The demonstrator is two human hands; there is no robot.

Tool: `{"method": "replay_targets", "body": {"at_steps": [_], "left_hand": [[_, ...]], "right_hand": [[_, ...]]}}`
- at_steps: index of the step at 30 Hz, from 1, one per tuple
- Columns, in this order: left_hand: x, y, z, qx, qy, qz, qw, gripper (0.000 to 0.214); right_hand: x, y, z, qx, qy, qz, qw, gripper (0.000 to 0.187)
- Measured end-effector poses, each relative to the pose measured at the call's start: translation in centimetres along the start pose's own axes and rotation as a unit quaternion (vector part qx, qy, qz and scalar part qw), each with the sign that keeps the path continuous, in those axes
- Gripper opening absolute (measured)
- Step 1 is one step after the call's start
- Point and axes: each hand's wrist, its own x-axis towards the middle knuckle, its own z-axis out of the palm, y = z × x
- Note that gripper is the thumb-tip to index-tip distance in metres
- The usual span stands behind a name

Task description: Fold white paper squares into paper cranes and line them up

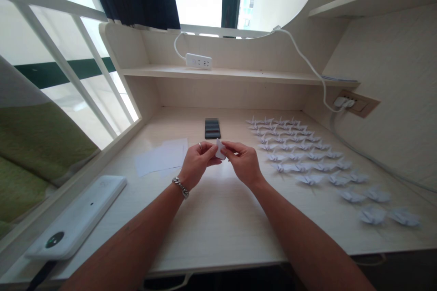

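Note:
A small piece of folded white paper (pixel 220 150) is held up between my two hands, above the middle of the desk. My left hand (pixel 199 159), with a ring on a finger and a chain bracelet at the wrist, pinches its left side. On the other side, my right hand (pixel 243 160) grips the paper's edge between thumb and fingers. Part of the paper is hidden behind the fingertips. Rows of folded white paper cranes (pixel 302 145) stand on the desk to the right. Loose white paper sheets (pixel 162 157) lie left of my hands.
A dark phone-like object (pixel 212 128) lies just beyond my hands. At the left edge rests a long white device (pixel 82 218) with a black cable. A power strip (pixel 198 61) sits on the back shelf (pixel 235 72); its white cord runs to a wall socket (pixel 357 102).

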Motion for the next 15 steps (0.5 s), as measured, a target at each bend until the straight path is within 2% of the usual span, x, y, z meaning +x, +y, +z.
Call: {"method": "replay_targets", "body": {"at_steps": [9, 15], "left_hand": [[0.21, -0.11, 0.1, -0.056, 0.005, -0.012, 0.998, 0.034], [0.26, -0.05, 0.18, -0.073, 0.007, -0.018, 0.997, 0.036]], "right_hand": [[-0.23, -0.01, 0.02, -0.006, -0.005, -0.039, 0.999, 0.022], [-0.29, 0.06, 0.09, -0.002, -0.008, -0.037, 0.999, 0.023]]}}
